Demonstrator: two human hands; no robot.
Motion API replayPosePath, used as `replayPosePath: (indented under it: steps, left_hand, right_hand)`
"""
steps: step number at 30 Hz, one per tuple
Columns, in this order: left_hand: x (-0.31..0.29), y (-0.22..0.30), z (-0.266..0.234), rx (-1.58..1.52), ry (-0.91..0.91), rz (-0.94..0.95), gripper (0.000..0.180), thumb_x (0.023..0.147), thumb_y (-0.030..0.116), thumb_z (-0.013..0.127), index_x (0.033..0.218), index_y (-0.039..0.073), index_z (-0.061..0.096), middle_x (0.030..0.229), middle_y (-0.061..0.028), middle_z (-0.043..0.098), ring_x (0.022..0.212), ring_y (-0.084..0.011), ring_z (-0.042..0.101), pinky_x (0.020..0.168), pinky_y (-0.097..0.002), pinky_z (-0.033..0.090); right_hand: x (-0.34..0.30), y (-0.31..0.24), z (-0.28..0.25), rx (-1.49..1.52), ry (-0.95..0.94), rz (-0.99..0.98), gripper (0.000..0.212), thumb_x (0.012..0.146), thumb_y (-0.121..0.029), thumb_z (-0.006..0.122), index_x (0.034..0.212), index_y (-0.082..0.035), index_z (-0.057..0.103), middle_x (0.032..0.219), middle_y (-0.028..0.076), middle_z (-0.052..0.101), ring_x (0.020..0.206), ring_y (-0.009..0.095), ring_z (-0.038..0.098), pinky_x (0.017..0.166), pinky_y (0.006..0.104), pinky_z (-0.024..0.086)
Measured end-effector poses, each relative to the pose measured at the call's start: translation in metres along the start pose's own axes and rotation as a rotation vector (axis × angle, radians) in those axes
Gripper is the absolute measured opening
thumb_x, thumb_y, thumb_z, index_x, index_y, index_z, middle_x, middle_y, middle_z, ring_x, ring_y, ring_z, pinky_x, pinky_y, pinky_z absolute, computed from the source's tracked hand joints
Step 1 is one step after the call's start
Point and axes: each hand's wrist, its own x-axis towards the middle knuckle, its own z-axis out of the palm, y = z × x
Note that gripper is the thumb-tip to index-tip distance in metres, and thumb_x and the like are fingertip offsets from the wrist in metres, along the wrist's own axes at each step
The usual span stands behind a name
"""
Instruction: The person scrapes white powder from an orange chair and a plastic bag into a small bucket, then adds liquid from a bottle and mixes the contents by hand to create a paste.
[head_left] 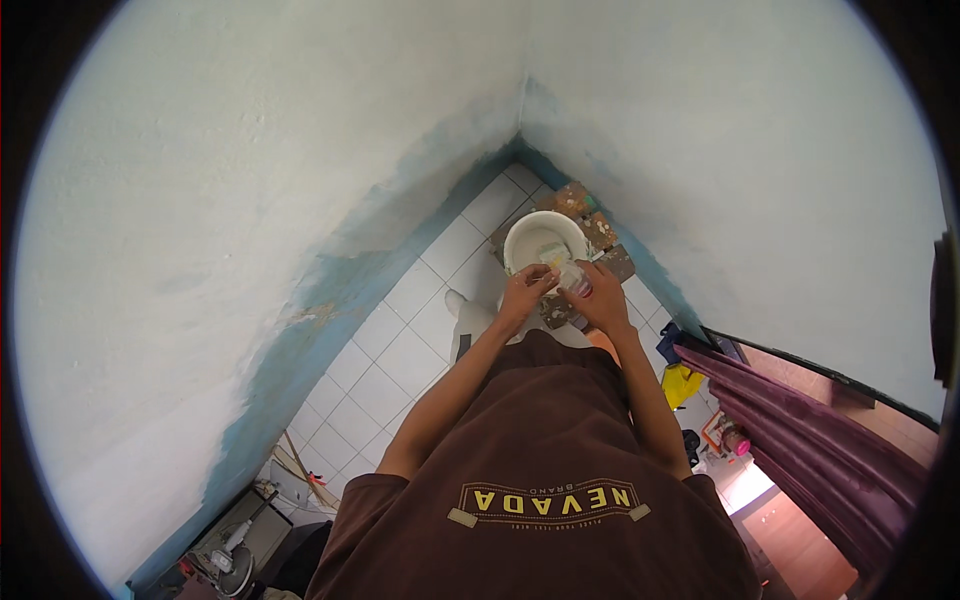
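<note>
My two hands meet over a white bucket (530,238) that stands on the tiled floor in the room's corner. In my right hand (603,296) is a small clear container (573,277) with a pale content, tilted toward the bucket. At the container's top, my left hand (524,291) pinches something small and light; what it is cannot be made out. Pale yellowish matter shows inside the bucket (548,252). My brown shirt hides the floor just below my hands.
White floor tiles (400,330) run along a wall that is white above with a blue band below. Stained boards (590,225) lie behind the bucket. A purple curtain (800,430), a yellow object (682,385) and small bottles are at right. A fan (232,560) and sticks lie lower left.
</note>
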Motion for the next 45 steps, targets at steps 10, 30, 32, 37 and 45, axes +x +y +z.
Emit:
replayPosePath:
  steps: [10, 30, 32, 37, 45]
  left_hand:
    - [0.007, -0.011, 0.002, -0.118, -0.006, -0.037, 0.045, 0.095, 0.029, 0.071, 0.123, -0.005, 0.061, 0.114, -0.0095, 0.066, 0.105, -0.0114, 0.062, 0.091, -0.0244, 0.049]
    - [0.009, -0.023, -0.008, -0.222, 0.055, -0.033, 0.039, 0.097, 0.022, 0.068, 0.124, -0.005, 0.06, 0.114, -0.0075, 0.066, 0.106, -0.0115, 0.063, 0.091, -0.0232, 0.05]
    - [0.01, -0.023, -0.008, -0.218, 0.059, -0.042, 0.04, 0.097, 0.023, 0.069, 0.125, -0.005, 0.06, 0.114, -0.0072, 0.066, 0.106, -0.0116, 0.063, 0.091, -0.023, 0.05]
    - [0.007, -0.015, -0.006, -0.191, 0.079, -0.055, 0.037, 0.098, 0.023, 0.068, 0.124, -0.002, 0.062, 0.108, -0.004, 0.068, 0.103, -0.0081, 0.063, 0.079, -0.0205, 0.047]
    - [0.011, -0.017, -0.009, -0.234, 0.073, -0.048, 0.035, 0.098, 0.024, 0.067, 0.122, -0.001, 0.063, 0.108, -0.0036, 0.068, 0.102, -0.0078, 0.064, 0.076, -0.0194, 0.046]
  right_hand:
    - [0.002, 0.0, -0.003, 0.005, -0.025, 0.022, 0.058, 0.074, -0.035, 0.079, 0.123, -0.01, 0.063, 0.102, 0.017, 0.063, 0.096, 0.038, 0.065, 0.082, 0.0463, 0.053]
    - [0.019, -0.013, -0.002, -0.022, -0.107, -0.026, 0.058, 0.073, -0.032, 0.08, 0.122, -0.006, 0.063, 0.105, 0.021, 0.064, 0.097, 0.042, 0.064, 0.082, 0.0489, 0.053]
    - [0.02, -0.012, 0.0, -0.021, -0.099, -0.051, 0.058, 0.073, -0.032, 0.08, 0.122, -0.006, 0.063, 0.104, 0.021, 0.064, 0.096, 0.042, 0.064, 0.081, 0.049, 0.053]
    - [0.023, -0.011, 0.001, -0.031, -0.109, -0.021, 0.059, 0.073, -0.032, 0.08, 0.123, -0.007, 0.062, 0.104, 0.02, 0.063, 0.096, 0.042, 0.065, 0.081, 0.0487, 0.053]
    - [0.027, -0.018, -0.002, -0.044, -0.137, -0.001, 0.06, 0.073, -0.033, 0.08, 0.124, -0.008, 0.062, 0.104, 0.02, 0.063, 0.097, 0.041, 0.065, 0.081, 0.0487, 0.053]
